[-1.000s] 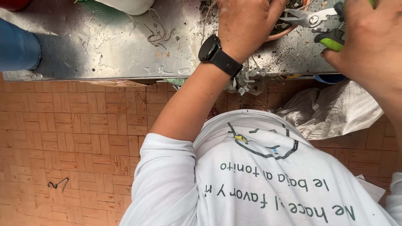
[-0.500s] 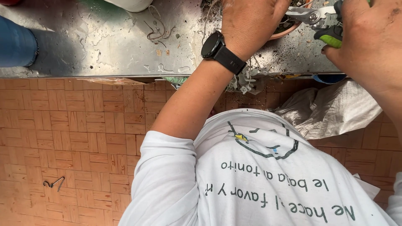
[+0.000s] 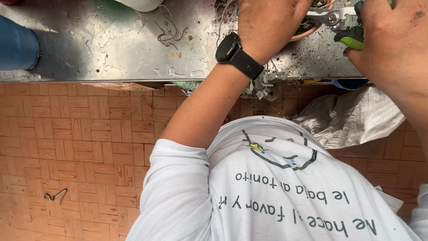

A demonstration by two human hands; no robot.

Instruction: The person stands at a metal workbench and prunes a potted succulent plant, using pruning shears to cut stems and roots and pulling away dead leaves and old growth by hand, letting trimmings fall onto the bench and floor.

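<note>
My left hand (image 3: 269, 24), with a black watch (image 3: 237, 54) on its wrist, rests over a terracotta pot (image 3: 306, 32) on the metal table (image 3: 111, 44); what its fingers grip is hidden. My right hand (image 3: 392, 44) at the top right is closed around green-handled pruning shears (image 3: 341, 20), whose metal blades point left toward the pot. Soil and bits of root lie scattered on the table around the pot. My white printed shirt fills the lower right.
A blue container (image 3: 18, 44) stands at the table's left end, a white one (image 3: 140, 4) at the top edge. Under the table lie a white sack (image 3: 352, 118) and a small pale-leaved plant (image 3: 263, 87). A bent wire (image 3: 55, 195) lies on the brick floor.
The view has shifted slightly; both hands stay over the pot, with the shears nudged a little closer to it.
</note>
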